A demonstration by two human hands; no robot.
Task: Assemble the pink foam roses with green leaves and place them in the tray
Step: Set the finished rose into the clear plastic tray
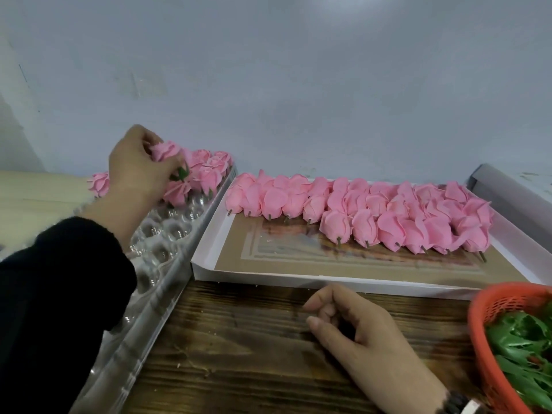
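My left hand (136, 162) pinches a pink foam rose with its green leaf collar (167, 153) over the clear plastic cupped tray (167, 234) at the surface's far left edge. I should seat it stem-down in the next free cup beside the filled ones. My right hand (355, 330) rests loosely curled, empty.

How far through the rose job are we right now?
Early on. Done: a small cluster of finished pink foam roses fills the far end of the clear plastic cell tray. In hand: the left hand holds a pink rose with green leaf collar above that cluster; the right hand rests empty on the wooden table. Left: most cells are empty, and many bare pink roses wait in the white cardboard box, with green leaves in the orange basket.
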